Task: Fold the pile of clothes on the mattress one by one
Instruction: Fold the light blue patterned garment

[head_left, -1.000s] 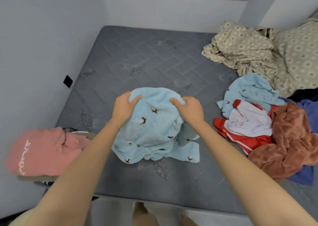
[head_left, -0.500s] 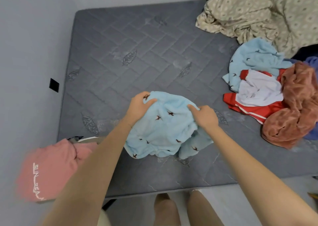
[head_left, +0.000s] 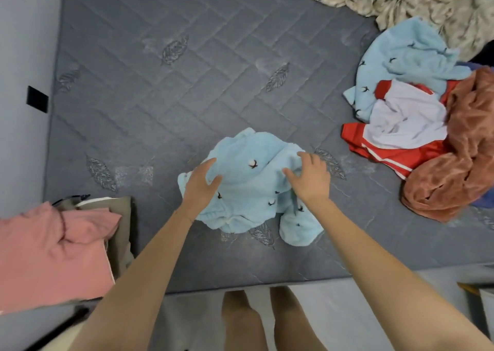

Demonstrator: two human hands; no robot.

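Half a second earlier both hands gripped bunched folds of the light blue garment [head_left: 251,190]. Now the left hand [head_left: 201,183] and the right hand [head_left: 310,179] have let go and are open with fingers spread over its near half, and whether the palms touch the cloth or float just above it cannot be told. The view has also tipped further down, so the person's bare legs [head_left: 256,321] fill more of the bottom of the frame. The garment lies crumpled at lower centre of the grey quilted mattress [head_left: 160,96], a fluffy fabric dotted with small dark-and-white motifs, one lobe spilling toward the lower right. Its shape, sleeves or openings cannot be made out. The pile of clothes [head_left: 417,136] sits at the right edge, well apart from it: another light blue piece, a red and white one, and a rust-coloured one that is cut off by the frame. A beige patterned sheet [head_left: 401,0] is cropped at the upper right. At lower left a pink garment [head_left: 48,254] lies on a khaki piece [head_left: 121,227], partly out of frame and blurred.
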